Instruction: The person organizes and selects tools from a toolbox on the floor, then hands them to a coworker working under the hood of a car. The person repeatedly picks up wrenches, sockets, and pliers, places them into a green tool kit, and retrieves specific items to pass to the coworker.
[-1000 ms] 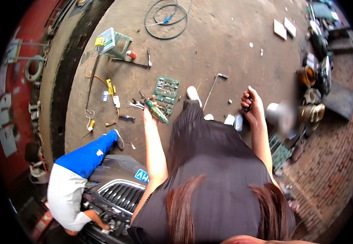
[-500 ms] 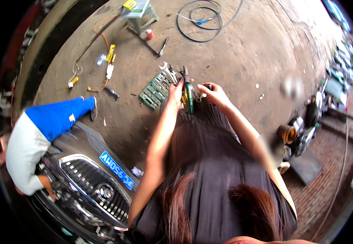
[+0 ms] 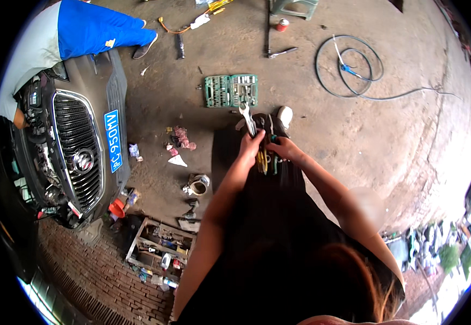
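My left hand (image 3: 252, 146) is closed round several hand tools in front of my dark clothing. A silver open-end wrench (image 3: 246, 115) sticks up from it, and yellow handles (image 3: 262, 161) show below. Beside it, my right hand (image 3: 286, 148) is closed on a pair of green-handled pliers (image 3: 276, 164), whose slim metal jaws point away from me. The fingers partly hide the tools where the two hands come close together. Just beyond the wrench, a green socket set case (image 3: 216, 97) lies open on the ground with rows of sockets inside.
At left, a person in blue trousers (image 3: 92, 30) leans over the dark car's front (image 3: 74, 138). A coiled hose (image 3: 319, 70), a red can (image 3: 282, 25) and a green stool (image 3: 303, 8) are farther out. Rags (image 3: 183, 138), a tin (image 3: 198, 185) and a wooden crate (image 3: 157, 246) sit left.
My view has swung round, so the car, case and hose sit elsewhere in the picture. The wrench now stands out at my left hand, and the pliers have shifted toward my right hand.
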### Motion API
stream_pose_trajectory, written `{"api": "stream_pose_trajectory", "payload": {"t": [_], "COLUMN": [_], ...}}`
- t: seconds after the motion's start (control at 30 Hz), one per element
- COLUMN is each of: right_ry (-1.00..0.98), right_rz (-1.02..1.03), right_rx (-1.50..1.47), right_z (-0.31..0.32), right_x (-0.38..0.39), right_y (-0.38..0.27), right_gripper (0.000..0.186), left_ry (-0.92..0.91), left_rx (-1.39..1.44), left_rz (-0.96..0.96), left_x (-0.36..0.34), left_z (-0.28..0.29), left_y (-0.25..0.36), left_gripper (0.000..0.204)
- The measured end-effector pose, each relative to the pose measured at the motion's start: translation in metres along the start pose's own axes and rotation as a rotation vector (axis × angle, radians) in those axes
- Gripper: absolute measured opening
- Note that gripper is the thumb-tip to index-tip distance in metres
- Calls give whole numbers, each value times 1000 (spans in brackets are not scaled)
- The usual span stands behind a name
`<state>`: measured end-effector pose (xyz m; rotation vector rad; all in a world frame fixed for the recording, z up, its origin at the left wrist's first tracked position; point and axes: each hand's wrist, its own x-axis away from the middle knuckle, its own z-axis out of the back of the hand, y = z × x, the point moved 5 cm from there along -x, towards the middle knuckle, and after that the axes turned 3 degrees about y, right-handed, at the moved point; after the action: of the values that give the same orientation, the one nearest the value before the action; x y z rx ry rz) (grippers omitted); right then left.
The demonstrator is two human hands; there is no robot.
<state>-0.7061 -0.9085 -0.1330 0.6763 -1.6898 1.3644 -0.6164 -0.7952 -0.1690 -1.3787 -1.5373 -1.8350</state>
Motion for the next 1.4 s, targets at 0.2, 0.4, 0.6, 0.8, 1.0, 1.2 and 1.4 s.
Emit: {"api": "stream_pose_trajectory", "payload": {"t": [0.2, 0.4, 0.6, 0.8, 1.0, 1.2, 1.4], "right_ry": [206, 426, 574, 696, 724, 870, 772], "right_rz": [60, -56, -56, 87, 66, 96, 116], "right_rx": [399, 356, 256, 238, 189, 157, 148], "right_z": [38, 48, 71, 105, 126, 117, 96], "right_x": [-95, -189, -312, -463, -568, -589, -543], "right_y": [83, 153, 219, 275, 294, 288, 294], "right_gripper": [40, 39, 33, 35, 34, 35, 32], "left_ry": [174, 97, -58, 6, 182, 346, 219], "left_rx": [135, 85, 83, -65, -491, -905, -834], "left_rz": [63, 203, 220, 154, -187, -324, -350], "left_x": [-66, -194, -335, -477, -608, -614, -552], "left_z": [-10, -20, -30, -51, -49, -61, -27], "left_y": [-78, -161, -227, -250, -283, -277, -303], "left_gripper": [17, 18, 24, 31, 25, 46, 41]}}
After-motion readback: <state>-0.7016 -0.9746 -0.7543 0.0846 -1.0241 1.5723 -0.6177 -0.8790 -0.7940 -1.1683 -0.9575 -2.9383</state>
